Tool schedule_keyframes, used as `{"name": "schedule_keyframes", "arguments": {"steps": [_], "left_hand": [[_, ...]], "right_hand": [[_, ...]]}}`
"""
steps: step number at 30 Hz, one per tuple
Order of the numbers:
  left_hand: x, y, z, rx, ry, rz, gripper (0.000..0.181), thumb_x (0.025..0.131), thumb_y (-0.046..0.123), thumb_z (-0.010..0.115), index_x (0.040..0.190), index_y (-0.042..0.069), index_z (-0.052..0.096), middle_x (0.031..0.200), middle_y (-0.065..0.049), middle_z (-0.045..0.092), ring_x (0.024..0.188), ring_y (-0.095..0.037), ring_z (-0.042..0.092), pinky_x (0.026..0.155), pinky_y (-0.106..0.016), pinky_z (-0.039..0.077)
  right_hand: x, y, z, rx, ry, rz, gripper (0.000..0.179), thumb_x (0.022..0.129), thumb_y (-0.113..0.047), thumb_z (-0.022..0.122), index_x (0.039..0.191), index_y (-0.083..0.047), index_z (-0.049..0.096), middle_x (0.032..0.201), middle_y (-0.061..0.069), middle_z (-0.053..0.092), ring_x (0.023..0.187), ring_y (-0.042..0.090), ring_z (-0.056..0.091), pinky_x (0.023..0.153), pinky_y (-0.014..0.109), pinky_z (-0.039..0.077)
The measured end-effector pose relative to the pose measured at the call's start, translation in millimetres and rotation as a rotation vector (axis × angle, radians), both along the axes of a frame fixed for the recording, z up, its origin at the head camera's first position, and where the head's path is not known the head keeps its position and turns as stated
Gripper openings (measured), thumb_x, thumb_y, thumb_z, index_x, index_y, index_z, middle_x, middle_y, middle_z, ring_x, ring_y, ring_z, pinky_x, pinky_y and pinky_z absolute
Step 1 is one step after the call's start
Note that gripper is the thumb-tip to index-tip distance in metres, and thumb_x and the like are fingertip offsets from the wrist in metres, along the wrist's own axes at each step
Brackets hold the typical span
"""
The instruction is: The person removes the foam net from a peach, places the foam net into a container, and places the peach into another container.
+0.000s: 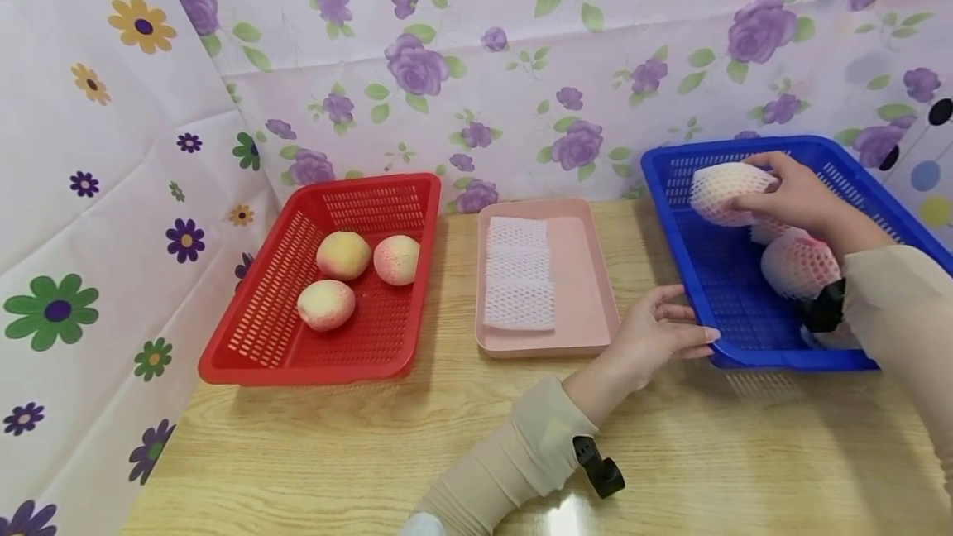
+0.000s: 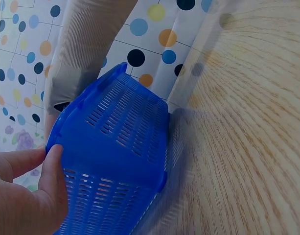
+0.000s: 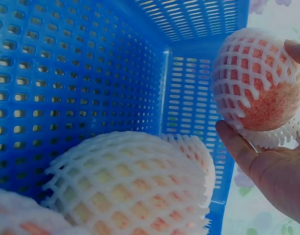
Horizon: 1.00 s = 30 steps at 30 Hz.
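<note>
My right hand (image 1: pixel 800 198) grips a peach (image 3: pixel 265 90) wrapped in a white foam net, held inside the blue basket (image 1: pixel 696 279) near its back left. In the right wrist view, thumb and fingers lie on either side of that fruit, and part of its red skin shows through the net. Below it, other netted peaches (image 3: pixel 135 186) lie in the basket, partly hidden by my right arm in the head view. With thumb and fingers my left hand (image 1: pixel 655 333) pinches the basket's rim (image 2: pixel 54 134) at the front left corner.
A pink tray (image 1: pixel 584 271) with flat white foam nets (image 1: pixel 519 271) stands mid-table. To the left, a red basket (image 1: pixel 380 337) holds 3 bare peaches (image 1: pixel 326 304). Floral cloth (image 1: pixel 417 131) hangs behind the wooden table (image 1: pixel 313 453).
</note>
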<state>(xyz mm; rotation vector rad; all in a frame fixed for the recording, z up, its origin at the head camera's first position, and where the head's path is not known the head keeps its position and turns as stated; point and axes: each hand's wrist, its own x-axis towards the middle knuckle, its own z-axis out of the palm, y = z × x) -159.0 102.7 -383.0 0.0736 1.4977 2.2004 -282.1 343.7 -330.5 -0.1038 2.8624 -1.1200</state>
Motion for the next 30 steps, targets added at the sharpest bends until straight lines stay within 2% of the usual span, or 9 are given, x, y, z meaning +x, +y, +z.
{"name": "schedule_keyframes", "arguments": {"steps": [3,7,14,24,30], "left_hand": [[-0.3,0.8,-0.3,-0.006,0.000,0.003,0.062,0.074,-0.025,0.062,0.125,0.008,0.053,0.093,-0.008,0.057,0.078,-0.027,0.064,0.074,-0.043,0.059],[-0.7,0.7,0.6,-0.016,0.003,0.006,0.061,0.074,-0.025,0.063,0.125,0.007,0.053,0.094,-0.008,0.057,0.078,-0.026,0.064,0.073,-0.042,0.060],[-1.3,0.0,3.4,-0.016,0.008,0.006,0.061,0.074,-0.024,0.063,0.127,0.005,0.052,0.094,-0.008,0.056,0.079,-0.026,0.065,0.073,-0.040,0.060],[-1.5,-0.3,3.9,-0.023,0.012,-0.020,0.061,0.076,-0.022,0.063,0.129,0.005,0.050,0.096,-0.007,0.055,0.080,-0.024,0.064,0.076,-0.041,0.059],[-0.8,-0.7,3.0,-0.030,0.006,-0.024,0.060,0.077,-0.021,0.063,0.129,0.005,0.050,0.097,-0.007,0.056,0.081,-0.026,0.065,0.076,-0.041,0.059]], "right_hand": [[2.7,2,2.6,-0.013,0.015,0.004,0.080,0.089,-0.034,0.064,0.145,0.005,0.021,0.136,0.034,0.033,0.096,0.020,0.054,0.061,0.019,0.048],[6.1,4,5.9,-0.028,0.036,-0.001,0.076,0.090,-0.031,0.064,0.143,0.005,0.023,0.135,0.032,0.035,0.073,-0.009,0.048,0.059,0.017,0.050],[16.5,3,16.6,0.002,0.041,-0.030,0.077,0.090,-0.036,0.063,0.144,0.001,0.023,0.132,0.029,0.038,0.070,-0.001,0.053,0.058,0.023,0.049],[30.5,6,27.3,0.022,0.047,-0.042,0.076,0.090,-0.040,0.062,0.145,-0.005,0.024,0.128,0.023,0.041,0.070,-0.003,0.052,0.059,0.022,0.045],[41.6,6,30.9,-0.015,0.059,-0.030,0.068,0.090,-0.036,0.062,0.144,-0.011,0.028,0.125,0.018,0.041,0.073,-0.002,0.053,0.060,0.020,0.046]]}}
